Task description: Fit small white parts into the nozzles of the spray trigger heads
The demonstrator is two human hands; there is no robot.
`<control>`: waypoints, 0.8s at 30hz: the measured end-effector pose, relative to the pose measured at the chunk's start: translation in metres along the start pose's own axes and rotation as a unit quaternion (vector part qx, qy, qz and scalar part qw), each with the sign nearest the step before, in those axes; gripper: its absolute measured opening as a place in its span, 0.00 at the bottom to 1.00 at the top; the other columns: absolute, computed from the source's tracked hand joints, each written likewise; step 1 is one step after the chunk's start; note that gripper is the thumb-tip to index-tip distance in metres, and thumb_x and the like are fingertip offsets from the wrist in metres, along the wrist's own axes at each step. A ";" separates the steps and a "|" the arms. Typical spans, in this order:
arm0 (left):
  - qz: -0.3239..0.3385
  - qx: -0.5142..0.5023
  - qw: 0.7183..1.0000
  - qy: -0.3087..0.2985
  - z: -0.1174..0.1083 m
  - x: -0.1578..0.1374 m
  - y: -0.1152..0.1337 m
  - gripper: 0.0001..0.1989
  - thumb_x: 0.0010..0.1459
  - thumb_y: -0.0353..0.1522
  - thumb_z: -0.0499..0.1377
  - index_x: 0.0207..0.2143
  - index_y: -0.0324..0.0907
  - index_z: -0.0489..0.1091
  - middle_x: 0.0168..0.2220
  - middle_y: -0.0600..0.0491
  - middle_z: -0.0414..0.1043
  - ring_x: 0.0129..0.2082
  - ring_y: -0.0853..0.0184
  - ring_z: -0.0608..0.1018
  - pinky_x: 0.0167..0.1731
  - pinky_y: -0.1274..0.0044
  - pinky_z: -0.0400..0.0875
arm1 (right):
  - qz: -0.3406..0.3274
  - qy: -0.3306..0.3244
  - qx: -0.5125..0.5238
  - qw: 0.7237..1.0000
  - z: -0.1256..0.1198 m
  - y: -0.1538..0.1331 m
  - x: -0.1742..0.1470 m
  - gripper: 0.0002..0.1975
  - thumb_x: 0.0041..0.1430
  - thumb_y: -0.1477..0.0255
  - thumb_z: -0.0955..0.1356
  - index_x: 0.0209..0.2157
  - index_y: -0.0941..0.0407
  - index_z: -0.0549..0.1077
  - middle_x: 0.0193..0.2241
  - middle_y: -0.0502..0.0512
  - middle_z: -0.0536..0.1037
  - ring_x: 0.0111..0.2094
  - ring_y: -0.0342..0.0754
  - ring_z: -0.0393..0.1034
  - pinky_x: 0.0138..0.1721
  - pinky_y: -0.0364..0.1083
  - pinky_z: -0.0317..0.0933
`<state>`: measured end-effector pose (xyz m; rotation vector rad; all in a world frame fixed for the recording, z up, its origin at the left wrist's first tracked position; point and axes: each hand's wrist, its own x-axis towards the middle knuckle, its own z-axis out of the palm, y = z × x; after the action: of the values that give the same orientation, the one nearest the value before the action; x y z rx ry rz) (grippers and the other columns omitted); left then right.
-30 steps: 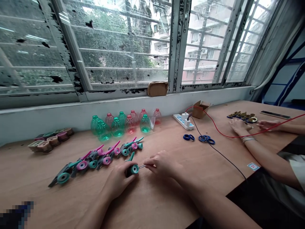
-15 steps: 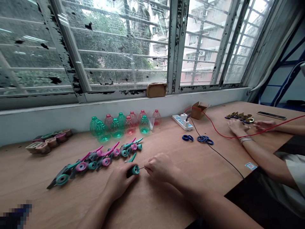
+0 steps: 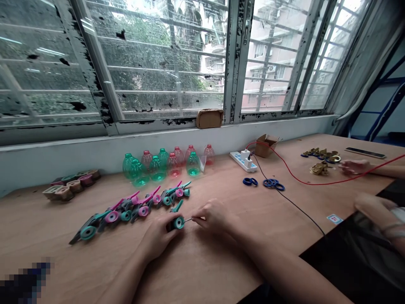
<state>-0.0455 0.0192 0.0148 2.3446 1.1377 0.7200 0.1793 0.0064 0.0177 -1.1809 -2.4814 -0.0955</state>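
My left hand (image 3: 158, 236) is closed around a spray head (image 3: 179, 223) with a teal collar and a teal trigger sticking up. The collar's open end faces right. In my right hand (image 3: 213, 217) the fingertips pinch a thin pale tube (image 3: 188, 219), whose free end reaches to the collar. Whether it is inside the opening cannot be made out. Left of my hands, several more spray heads (image 3: 126, 215) with teal or pink collars lie in a slanting row. Behind them stand green bottles (image 3: 157, 171) and red bottles (image 3: 174, 166) without tops.
Coloured cup-like pieces (image 3: 74, 185) sit at the left. Blue rings (image 3: 272, 184), a power strip (image 3: 243, 162), a small cardboard box (image 3: 266, 145) and cables lie to the right. A co-worker's hands (image 3: 354, 166) are farther right, near gold-coloured parts (image 3: 320, 168).
The tube shows more clearly at the collar, and my right fingers sit slightly differently. One of the co-worker's hands has moved back from the gold parts toward the table edge.
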 end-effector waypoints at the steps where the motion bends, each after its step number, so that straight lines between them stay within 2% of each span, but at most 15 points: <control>1: 0.001 -0.005 1.000 0.001 0.000 0.000 0.000 0.15 0.51 0.30 0.57 0.43 0.43 0.72 0.41 0.52 0.76 0.40 0.62 0.75 0.41 0.75 0.67 | -0.005 0.006 0.009 1.000 0.000 0.001 0.000 0.12 0.60 0.69 0.64 0.26 0.54 0.76 0.28 0.51 0.80 0.27 0.43 0.70 0.27 0.42 0.46; 7: 0.007 -0.011 1.000 -0.013 0.000 0.000 0.003 0.14 0.52 0.30 0.56 0.41 0.43 0.73 0.37 0.54 0.77 0.36 0.65 0.75 0.36 0.78 0.67 | 0.001 0.013 0.098 0.995 0.004 0.008 0.000 0.10 0.59 0.69 0.65 0.34 0.51 0.79 0.29 0.51 0.81 0.27 0.41 0.70 0.28 0.39 0.50; 13: 0.007 -0.016 1.000 -0.025 -0.002 0.001 0.004 0.14 0.53 0.32 0.56 0.43 0.43 0.73 0.37 0.53 0.76 0.35 0.66 0.75 0.37 0.78 0.67 | 0.005 0.000 0.216 0.976 0.010 0.018 0.000 0.12 0.59 0.69 0.66 0.43 0.51 0.78 0.32 0.52 0.81 0.25 0.39 0.68 0.28 0.37 0.53; 18: 0.009 -0.025 1.000 -0.009 -0.001 0.001 0.002 0.14 0.53 0.31 0.56 0.43 0.43 0.72 0.37 0.54 0.76 0.35 0.67 0.75 0.35 0.79 0.67 | 0.018 0.007 0.263 0.965 0.016 0.022 0.000 0.12 0.58 0.69 0.67 0.42 0.53 0.79 0.27 0.50 0.81 0.23 0.39 0.66 0.26 0.37 0.53; 24: 0.008 -0.009 1.000 -0.004 0.000 0.001 0.002 0.14 0.53 0.32 0.56 0.43 0.42 0.72 0.33 0.55 0.76 0.31 0.68 0.74 0.32 0.81 0.66 | 0.014 0.010 0.284 0.959 0.016 0.019 0.002 0.11 0.57 0.71 0.67 0.41 0.55 0.79 0.27 0.50 0.81 0.23 0.39 0.66 0.24 0.36 0.54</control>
<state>-0.0436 0.0191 0.0159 2.3430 1.1049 0.7231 0.1873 0.0232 0.0015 -0.9502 -2.2385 0.5730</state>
